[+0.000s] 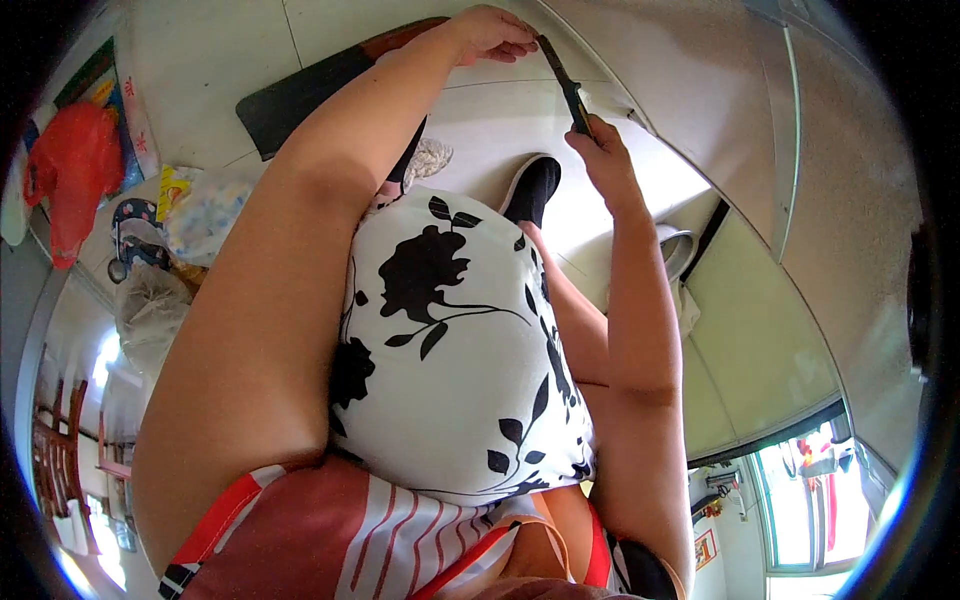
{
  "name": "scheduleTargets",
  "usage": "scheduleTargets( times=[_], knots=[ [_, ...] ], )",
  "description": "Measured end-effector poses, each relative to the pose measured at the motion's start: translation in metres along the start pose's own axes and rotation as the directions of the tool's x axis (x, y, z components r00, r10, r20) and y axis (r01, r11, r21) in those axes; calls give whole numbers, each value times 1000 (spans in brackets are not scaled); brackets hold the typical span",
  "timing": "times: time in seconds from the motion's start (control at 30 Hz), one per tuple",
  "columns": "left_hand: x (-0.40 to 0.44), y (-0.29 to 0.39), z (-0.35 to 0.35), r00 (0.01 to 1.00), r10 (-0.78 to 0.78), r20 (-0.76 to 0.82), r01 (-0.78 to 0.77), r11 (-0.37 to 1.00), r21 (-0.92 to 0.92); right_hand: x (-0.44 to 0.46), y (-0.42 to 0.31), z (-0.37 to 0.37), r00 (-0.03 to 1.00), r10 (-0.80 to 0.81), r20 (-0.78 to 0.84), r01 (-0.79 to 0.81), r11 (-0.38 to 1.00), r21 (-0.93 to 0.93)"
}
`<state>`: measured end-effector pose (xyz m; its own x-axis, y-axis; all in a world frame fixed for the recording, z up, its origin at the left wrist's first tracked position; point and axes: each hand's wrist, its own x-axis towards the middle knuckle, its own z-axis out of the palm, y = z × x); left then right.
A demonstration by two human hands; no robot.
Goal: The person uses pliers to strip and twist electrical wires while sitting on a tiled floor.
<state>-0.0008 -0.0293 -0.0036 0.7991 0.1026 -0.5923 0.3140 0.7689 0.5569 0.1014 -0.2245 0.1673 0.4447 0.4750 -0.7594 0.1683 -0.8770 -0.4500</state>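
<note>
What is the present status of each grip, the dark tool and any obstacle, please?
Right grip closed on slim dark tool. Left grip at its far end, contact unclear. Nothing visibly in the tool's way.

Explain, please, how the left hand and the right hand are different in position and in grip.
The left hand is at the far tip of the thin dark tool; the right hand is at its near end. The right hand closes around the tool, while the left hand is partly curled, and whether it grips the tip is unclear. Both hands are bare and at the same tool.
</note>
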Motion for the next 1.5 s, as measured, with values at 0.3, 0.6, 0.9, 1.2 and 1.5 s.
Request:
scheduleTargets(
  times=[0.3,0.6,0.9,1.2,1.5],
  knots=[
    [-8,13,1,1000,-4,-17,5,999,48,4,-33,-24,976,131,175,-127,991,-35],
    [-2,6,1,999,32,-38,-26,990,136,7,-50,-30,947,221,233,-171,962,-215],
    [-7,13,8,995,45,-84,-33,990,139,-6,-58,-24,973,155,173,-129,980,-152],
    [-18,25,17,977,-205,-55,206,978,20,-18,-73,-31,1000,-14,24,25,847,-531],
    [-25,32,16,992,59,-108,7,852,524,-20,-75,-31,947,253,200,-308,891,332]
  ],
)
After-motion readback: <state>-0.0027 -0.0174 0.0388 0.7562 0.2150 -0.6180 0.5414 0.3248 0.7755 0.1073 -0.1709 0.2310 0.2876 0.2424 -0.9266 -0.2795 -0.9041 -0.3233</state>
